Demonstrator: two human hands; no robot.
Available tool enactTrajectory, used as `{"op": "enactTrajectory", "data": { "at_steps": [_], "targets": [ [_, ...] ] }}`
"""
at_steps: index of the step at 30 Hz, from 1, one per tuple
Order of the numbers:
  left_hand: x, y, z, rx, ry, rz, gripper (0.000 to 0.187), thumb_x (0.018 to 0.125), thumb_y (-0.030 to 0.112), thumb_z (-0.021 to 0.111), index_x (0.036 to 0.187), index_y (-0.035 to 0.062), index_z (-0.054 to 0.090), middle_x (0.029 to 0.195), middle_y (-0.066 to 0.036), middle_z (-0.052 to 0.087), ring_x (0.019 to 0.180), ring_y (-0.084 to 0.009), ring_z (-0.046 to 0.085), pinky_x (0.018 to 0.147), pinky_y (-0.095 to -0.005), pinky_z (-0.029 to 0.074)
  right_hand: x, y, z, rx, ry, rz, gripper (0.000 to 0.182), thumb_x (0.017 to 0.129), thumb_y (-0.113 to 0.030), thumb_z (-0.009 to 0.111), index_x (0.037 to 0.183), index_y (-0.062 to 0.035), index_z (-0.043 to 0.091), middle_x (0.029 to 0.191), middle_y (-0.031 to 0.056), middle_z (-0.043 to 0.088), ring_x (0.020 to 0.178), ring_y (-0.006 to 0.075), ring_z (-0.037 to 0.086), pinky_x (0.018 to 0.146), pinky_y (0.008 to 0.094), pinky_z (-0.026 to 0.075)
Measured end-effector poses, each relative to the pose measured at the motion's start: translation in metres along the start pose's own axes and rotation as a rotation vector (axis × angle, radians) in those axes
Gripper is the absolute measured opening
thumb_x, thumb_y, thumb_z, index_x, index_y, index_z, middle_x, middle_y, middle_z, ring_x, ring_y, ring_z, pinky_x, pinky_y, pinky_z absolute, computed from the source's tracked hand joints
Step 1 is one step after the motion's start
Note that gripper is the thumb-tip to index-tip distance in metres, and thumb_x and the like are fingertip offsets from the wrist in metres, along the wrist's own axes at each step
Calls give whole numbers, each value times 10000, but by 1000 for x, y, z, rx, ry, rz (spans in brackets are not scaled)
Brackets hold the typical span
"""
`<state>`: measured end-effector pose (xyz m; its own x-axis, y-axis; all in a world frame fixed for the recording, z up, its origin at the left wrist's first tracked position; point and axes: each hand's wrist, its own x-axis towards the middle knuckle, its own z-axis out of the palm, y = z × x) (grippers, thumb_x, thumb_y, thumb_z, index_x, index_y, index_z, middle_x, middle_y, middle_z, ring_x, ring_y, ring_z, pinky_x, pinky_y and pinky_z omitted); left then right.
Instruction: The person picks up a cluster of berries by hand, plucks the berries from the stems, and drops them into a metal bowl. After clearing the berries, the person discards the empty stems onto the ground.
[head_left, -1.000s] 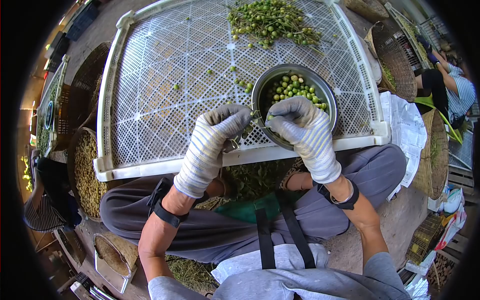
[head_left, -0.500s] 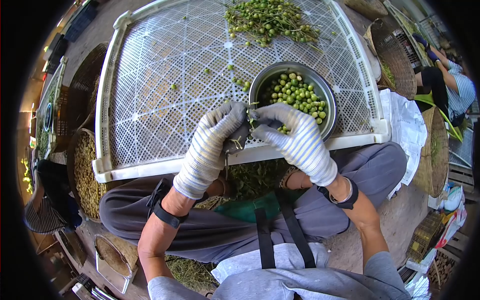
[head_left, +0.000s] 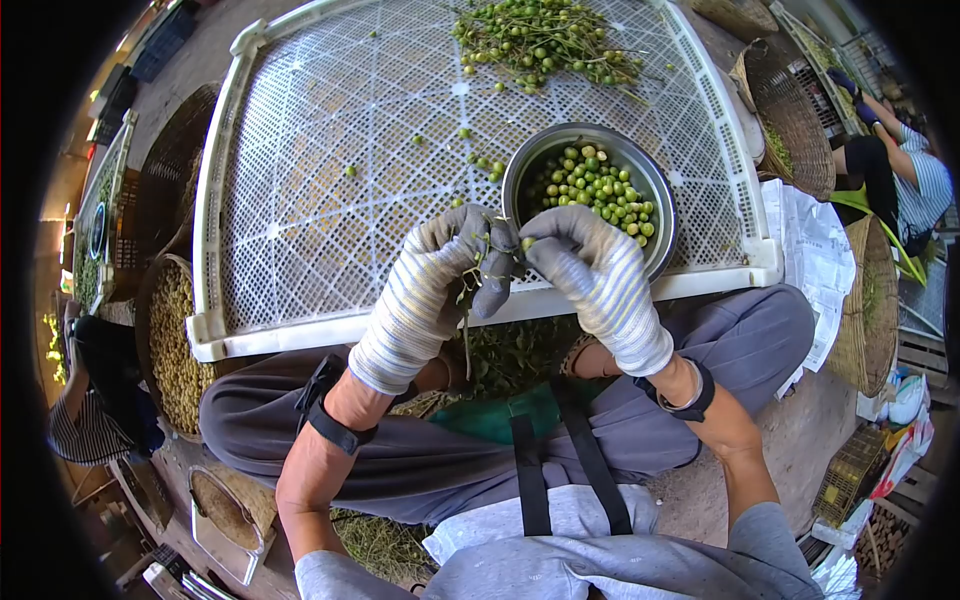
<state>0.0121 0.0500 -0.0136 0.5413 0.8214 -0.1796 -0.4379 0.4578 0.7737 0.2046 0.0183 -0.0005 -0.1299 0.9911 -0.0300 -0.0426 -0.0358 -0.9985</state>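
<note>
My left hand (head_left: 428,275), in a grey-coated striped glove, is closed around a thin green sprig (head_left: 466,292) whose stem hangs below the fingers. Close beside it, my right hand (head_left: 598,272), gloved alike, pinches a small round green fruit (head_left: 527,243) between thumb and fingertips. Both hands are above the near edge of a white lattice tray (head_left: 320,240). Just beyond the right hand stands a metal bowl (head_left: 641,160), partly filled with round green fruits (head_left: 600,192). Several loose fruits (head_left: 485,163) lie on the lattice left of the bowl.
A heap of fruiting sprigs (head_left: 545,48) lies at the tray's far side. Left, a round basket (head_left: 175,345) holds pale yellowish fruits. Woven baskets (head_left: 790,115) and newspaper sheets (head_left: 808,245) are on the right. Other people sit at both sides, one in a striped shirt (head_left: 925,180).
My right hand has drawn slightly away from the left, and a green fruit now shows at its fingertips. The left fingers have shifted around the sprig.
</note>
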Motion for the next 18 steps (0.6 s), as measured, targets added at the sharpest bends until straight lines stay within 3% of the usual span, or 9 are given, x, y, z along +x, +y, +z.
{"op": "enactTrajectory", "data": {
  "at_steps": [2, 3, 5, 7, 11, 13, 14, 16, 18],
  "targets": [
    [1, -1, -1, -15, 39, 3, 326, 869, 280, 676, 1069, 43, 577, 852, -3, 600, 806, -114, 576, 764, -241, 466, 3, 1, -4, 64, 57, -58, 170, 929, -77, 629, 1070, 16, 615, 932, 57, 660, 833, 82, 605, 756, 241, 504],
    [3, -3, -6, -89, 0, 20, 317, 867, 274, 676, 1062, 49, 568, 819, -4, 580, 743, -117, 557, 718, -243, 463, 6, 9, -10, -7, 126, -109, 194, 918, -71, 635, 1096, 5, 616, 953, 56, 659, 844, 108, 615, 770, 253, 506],
    [3, -2, -7, -164, -38, 40, 308, 866, 268, 676, 1054, 54, 558, 787, -4, 559, 681, -120, 539, 671, -244, 460, 17, 11, -25, -504, 238, -308, 232, 898, -54, 643, 1124, -5, 617, 991, 59, 655, 899, 136, 621, 784, 271, 510],
    [2, 2, -1, -187, 12, 29, 286, 864, 266, 676, 1009, 64, 536, 726, -5, 501, 568, -111, 456, 566, -243, 415, 20, 6, -26, -491, 284, -408, 304, 872, -39, 653, 1172, -25, 608, 1050, 75, 642, 941, 152, 610, 789, 289, 511],
    [7, -3, -5, -387, -238, 61, 325, 896, 331, 656, 1009, 39, 570, 751, -27, 579, 568, -111, 507, 563, -257, 434, 14, -8, -18, -342, -138, -247, 400, 868, -10, 628, 1261, -54, 572, 1169, 88, 597, 968, 142, 599, 788, 278, 506],
    [2, 1, 3, -221, -39, 60, 321, 883, 310, 664, 1019, 36, 568, 771, -21, 577, 594, -105, 508, 559, -242, 426, 7, -2, -7, 9, -203, -51, 359, 883, -14, 621, 1240, -26, 584, 1123, 77, 620, 935, 120, 600, 776, 259, 500],
    [3, 0, -4, -254, -126, 49, 307, 874, 285, 666, 1027, 37, 569, 785, -21, 577, 612, -102, 510, 552, -227, 416, 7, -4, -10, 9, -200, -51, 359, 883, -14, 621, 1240, -26, 584, 1123, 77, 620, 935, 120, 600, 776, 259, 500],
    [3, 0, -2, -249, -93, 45, 310, 883, 297, 662, 1029, 40, 570, 783, -20, 576, 610, -99, 508, 548, -220, 410, 10, -9, -17, -27, -215, 182, 314, 892, -22, 628, 1204, -3, 605, 1054, 58, 648, 899, 95, 605, 776, 243, 497],
    [2, 2, 3, -245, -58, 42, 312, 892, 308, 657, 1031, 42, 571, 780, -20, 575, 608, -96, 506, 544, -214, 404, 10, -11, -19, -90, -194, 136, 302, 889, -28, 637, 1189, 0, 614, 1021, 49, 655, 876, 87, 605, 767, 236, 496]
  ]
}}
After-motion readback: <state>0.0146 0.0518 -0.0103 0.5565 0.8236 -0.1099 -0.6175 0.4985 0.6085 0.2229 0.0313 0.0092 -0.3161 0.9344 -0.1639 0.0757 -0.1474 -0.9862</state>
